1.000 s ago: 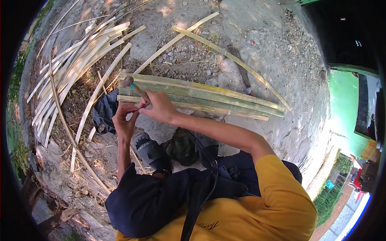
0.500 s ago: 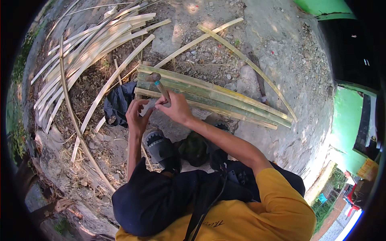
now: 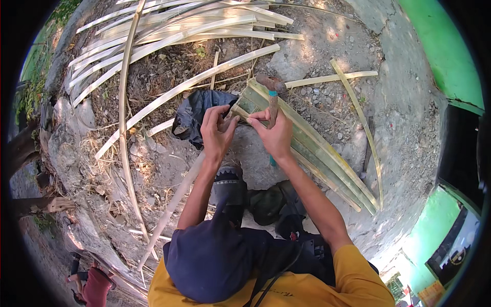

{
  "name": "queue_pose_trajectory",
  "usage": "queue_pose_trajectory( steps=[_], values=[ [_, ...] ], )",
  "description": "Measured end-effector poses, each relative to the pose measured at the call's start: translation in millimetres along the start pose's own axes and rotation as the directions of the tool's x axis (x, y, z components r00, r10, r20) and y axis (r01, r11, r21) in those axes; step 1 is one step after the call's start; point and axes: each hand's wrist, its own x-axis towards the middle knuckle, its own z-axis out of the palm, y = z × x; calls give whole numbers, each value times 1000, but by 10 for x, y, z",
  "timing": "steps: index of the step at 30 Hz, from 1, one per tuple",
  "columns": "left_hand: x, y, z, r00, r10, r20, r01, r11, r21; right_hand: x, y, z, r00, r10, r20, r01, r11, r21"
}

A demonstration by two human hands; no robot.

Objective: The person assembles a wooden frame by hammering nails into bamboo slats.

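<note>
My right hand [image 3: 276, 134] is wrapped round the handle of a hammer [image 3: 273, 106], which has teal bands and a dark rusty head raised toward the far side. Its thumb and forefinger come together at the near end of the bamboo slats [image 3: 307, 137]. My left hand [image 3: 217, 134] is beside that end, fingers curled and thumb raised close to the right fingertips. Anything small between the left fingers is too small to make out. The green and yellow slats lie side by side, running away to the lower right.
A black plastic bag [image 3: 197, 113] lies left of the slats. Many pale split strips [image 3: 179, 37] are piled at the far left, with a long strip [image 3: 123, 107] crossing nearer. Two strips cross at the far right [image 3: 360, 110]. A person in red [image 3: 97, 286] is at the lower left.
The view has swung, so the slats and my hands appear farther right, and the slats slope more steeply. The hammer now stands more upright in my right hand. My hands remain close together.
</note>
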Motion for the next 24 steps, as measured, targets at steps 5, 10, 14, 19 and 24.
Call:
queue_pose_trajectory(
  steps=[5,10,14,19,24],
  values=[
    [41,-115,67,997,65,35,-64,997,-48,160,56,146,996,-46,83,49,998,-38],
    [60,-188,79,997,48,60,-43,996,-78,214,108,200,992,-73,107,85,989,-118],
    [97,-191,86,997,24,75,-17,996,-93,230,125,219,992,-66,110,82,985,-153],
    [106,-172,72,995,-2,101,12,996,-93,248,140,226,991,-83,101,100,978,-181],
    [130,-163,74,995,1,97,8,996,-85,255,132,224,988,-109,113,129,973,-193]
  ],
)
